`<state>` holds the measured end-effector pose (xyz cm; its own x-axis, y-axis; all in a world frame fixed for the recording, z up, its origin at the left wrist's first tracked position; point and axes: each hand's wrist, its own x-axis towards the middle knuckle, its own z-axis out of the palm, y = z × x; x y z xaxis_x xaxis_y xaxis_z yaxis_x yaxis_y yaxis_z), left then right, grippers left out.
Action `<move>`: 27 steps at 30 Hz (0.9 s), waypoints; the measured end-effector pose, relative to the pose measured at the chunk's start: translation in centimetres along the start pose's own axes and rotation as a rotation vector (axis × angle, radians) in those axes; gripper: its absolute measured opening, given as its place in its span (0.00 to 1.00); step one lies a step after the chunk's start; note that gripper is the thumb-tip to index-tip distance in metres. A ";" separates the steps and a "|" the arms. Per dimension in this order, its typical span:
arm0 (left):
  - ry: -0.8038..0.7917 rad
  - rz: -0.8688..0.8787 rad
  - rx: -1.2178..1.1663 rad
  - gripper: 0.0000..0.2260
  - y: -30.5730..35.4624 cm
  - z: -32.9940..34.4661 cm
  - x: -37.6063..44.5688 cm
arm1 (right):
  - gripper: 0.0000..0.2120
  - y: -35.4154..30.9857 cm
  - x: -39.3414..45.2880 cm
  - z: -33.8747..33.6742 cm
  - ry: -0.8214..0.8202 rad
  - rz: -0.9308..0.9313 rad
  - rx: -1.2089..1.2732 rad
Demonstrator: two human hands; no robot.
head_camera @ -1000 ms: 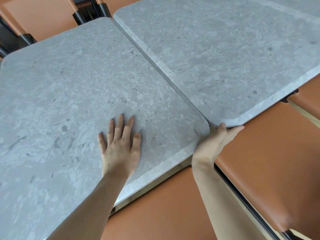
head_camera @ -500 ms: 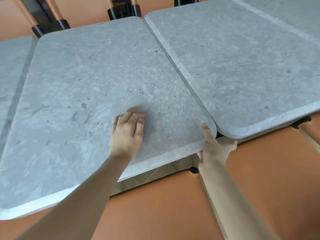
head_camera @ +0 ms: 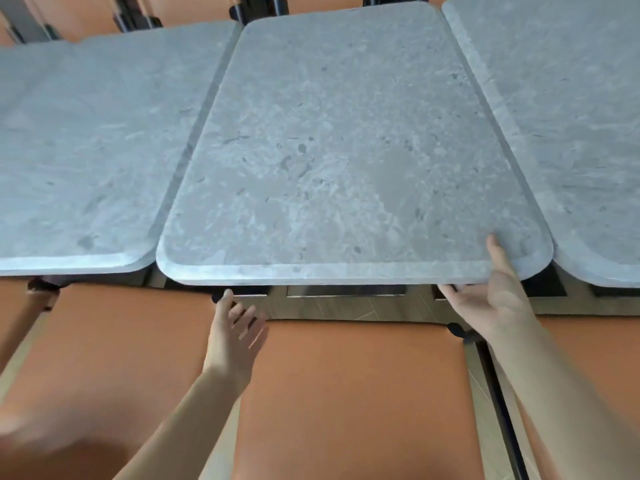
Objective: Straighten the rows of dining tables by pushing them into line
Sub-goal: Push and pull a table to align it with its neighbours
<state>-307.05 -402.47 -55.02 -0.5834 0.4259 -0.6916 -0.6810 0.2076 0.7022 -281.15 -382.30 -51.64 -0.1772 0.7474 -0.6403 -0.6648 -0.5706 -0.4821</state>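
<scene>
Three grey stone-look dining tables stand side by side. The middle table (head_camera: 346, 150) fills the centre, and its near edge sticks out slightly toward me past the left table (head_camera: 86, 150) and the right table (head_camera: 571, 116). My right hand (head_camera: 491, 299) grips the middle table's near edge close to its right corner, thumb on top and fingers underneath. My left hand (head_camera: 235, 327) hovers with spread fingers just below that near edge, left of centre, touching nothing.
Orange leather seats (head_camera: 346, 393) line the near side under my arms, with black metal frames between them. More orange chairs (head_camera: 194, 8) with black legs stand beyond the tables' far edges. Wood-pattern floor (head_camera: 329, 306) shows under the middle table.
My left hand has lifted off the middle tabletop and dropped below its near edge. My right hand stays on the near right corner. The view swung left, showing a third table.
</scene>
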 end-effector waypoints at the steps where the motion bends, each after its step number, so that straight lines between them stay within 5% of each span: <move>1: -0.043 -0.021 -0.077 0.30 1.1 0.1 0.2 | 0.23 0.0 -0.1 -0.1 -0.012 -0.003 -0.010; 6: -0.167 -0.017 -0.283 0.26 4.5 4.0 -0.7 | 0.19 -0.3 -0.3 -0.6 -0.085 -0.011 -0.049; 10: -0.098 -0.030 -0.480 0.16 4.8 6.3 -1.3 | 0.21 -0.6 -0.3 -1.0 -0.119 0.006 -0.044; 27: -0.145 -0.019 -0.506 0.16 3.9 5.8 0.7 | 0.24 -1.3 -0.3 -1.7 -0.139 0.080 -0.039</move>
<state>-307.54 -396.27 -51.81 -0.5261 0.5509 -0.6479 -0.8404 -0.2198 0.4955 -279.00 -382.35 -51.81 -0.3286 0.7373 -0.5903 -0.6164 -0.6409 -0.4575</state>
